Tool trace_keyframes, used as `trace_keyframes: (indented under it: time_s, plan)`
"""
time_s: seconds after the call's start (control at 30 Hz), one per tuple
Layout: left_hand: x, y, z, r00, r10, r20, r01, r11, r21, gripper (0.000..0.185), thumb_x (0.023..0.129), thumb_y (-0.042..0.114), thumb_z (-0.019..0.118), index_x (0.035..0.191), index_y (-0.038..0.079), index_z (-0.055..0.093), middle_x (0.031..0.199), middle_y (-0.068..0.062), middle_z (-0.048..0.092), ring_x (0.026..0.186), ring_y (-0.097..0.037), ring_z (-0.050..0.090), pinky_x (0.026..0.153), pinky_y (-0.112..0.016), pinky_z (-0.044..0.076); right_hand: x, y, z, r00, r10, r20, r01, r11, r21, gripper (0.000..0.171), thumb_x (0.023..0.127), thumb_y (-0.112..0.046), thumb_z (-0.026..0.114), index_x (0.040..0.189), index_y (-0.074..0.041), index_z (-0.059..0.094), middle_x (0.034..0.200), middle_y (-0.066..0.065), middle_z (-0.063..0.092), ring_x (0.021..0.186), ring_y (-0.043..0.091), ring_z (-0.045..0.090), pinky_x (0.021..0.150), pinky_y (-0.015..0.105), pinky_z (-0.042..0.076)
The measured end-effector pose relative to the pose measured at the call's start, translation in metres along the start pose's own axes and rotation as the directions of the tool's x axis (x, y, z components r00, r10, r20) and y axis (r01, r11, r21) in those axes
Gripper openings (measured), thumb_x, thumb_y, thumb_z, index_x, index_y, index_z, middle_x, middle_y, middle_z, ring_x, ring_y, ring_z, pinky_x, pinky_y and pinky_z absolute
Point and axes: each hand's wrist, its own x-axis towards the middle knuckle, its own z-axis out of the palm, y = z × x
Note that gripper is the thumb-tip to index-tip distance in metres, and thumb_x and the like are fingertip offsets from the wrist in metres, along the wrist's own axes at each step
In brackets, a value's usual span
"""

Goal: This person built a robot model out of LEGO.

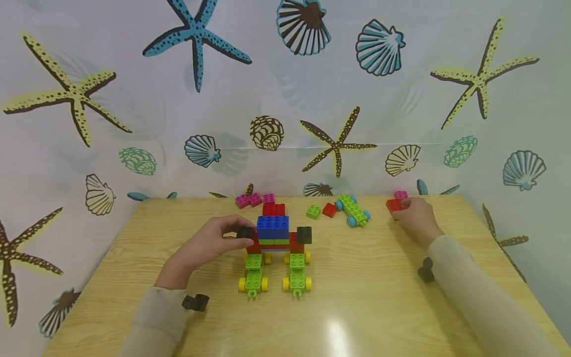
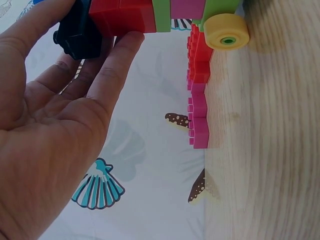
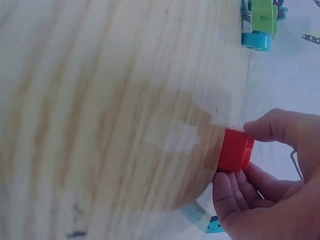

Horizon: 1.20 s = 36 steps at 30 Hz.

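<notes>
In the head view, my left hand (image 1: 213, 244) grips the black block (image 1: 245, 233) at the left end of a built vehicle. That build has a big blue brick (image 1: 273, 228) on top, red and green bricks beneath, another black block (image 1: 304, 235) at its right end, and two green wheeled bases (image 1: 297, 282) with yellow wheels. The left wrist view shows fingers around the black block and touching the red brick (image 2: 122, 16) beside it. At the back right, my right hand (image 1: 417, 218) pinches a red brick (image 3: 233, 150) between thumb and fingers, at the table surface.
Along the table's back edge lie several pink bricks (image 1: 255, 199), a red brick (image 1: 329, 209), a light green brick (image 1: 313, 212) and a green base with blue wheels (image 1: 352, 210). Another pink brick (image 1: 401, 195) sits behind the right hand. A patterned curtain (image 1: 285, 99) hangs behind.
</notes>
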Motion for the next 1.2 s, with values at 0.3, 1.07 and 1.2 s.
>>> trace_keyframes:
  time_s: [0.3, 1.07, 1.2]
  plan:
    - [0.000, 0.000, -0.001, 1.000, -0.010, 0.000, 0.010, 1.000, 0.005, 0.041, 0.105, 0.032, 0.081, 0.139, 0.013, 0.074, 0.138, -0.010, 0.076, 0.141, -0.038, 0.065, 0.122, -0.063, 0.055, 0.000, 0.002, -0.001, 0.999, -0.007, 0.035, 0.005, 0.999, 0.035, 0.067, 0.104, -0.022, 0.071, 0.158, 0.012, 0.049, 0.161, 0.034, 0.053, 0.136, 0.046, 0.053, 0.129, 0.061, 0.045]
    - [0.004, 0.003, 0.005, 1.000, 0.014, 0.002, -0.014, 1.000, -0.011, 0.039, 0.104, 0.032, 0.082, 0.138, 0.013, 0.074, 0.137, -0.010, 0.075, 0.138, -0.037, 0.066, 0.119, -0.060, 0.057, -0.015, 0.026, -0.018, 0.997, -0.079, -0.014, 0.079, 0.997, 0.003, 0.059, 0.105, -0.023, 0.064, 0.155, 0.008, 0.056, 0.159, 0.034, 0.057, 0.137, 0.049, 0.053, 0.127, 0.067, 0.042]
    - [0.007, 0.003, 0.010, 1.000, 0.012, 0.004, -0.011, 1.000, -0.021, 0.040, 0.103, 0.033, 0.083, 0.138, 0.016, 0.075, 0.139, -0.009, 0.075, 0.139, -0.036, 0.065, 0.120, -0.061, 0.056, -0.024, 0.025, -0.024, 0.995, -0.094, -0.014, 0.094, 0.995, -0.015, 0.062, 0.104, -0.023, 0.066, 0.157, 0.007, 0.055, 0.159, 0.035, 0.056, 0.138, 0.050, 0.052, 0.126, 0.069, 0.041]
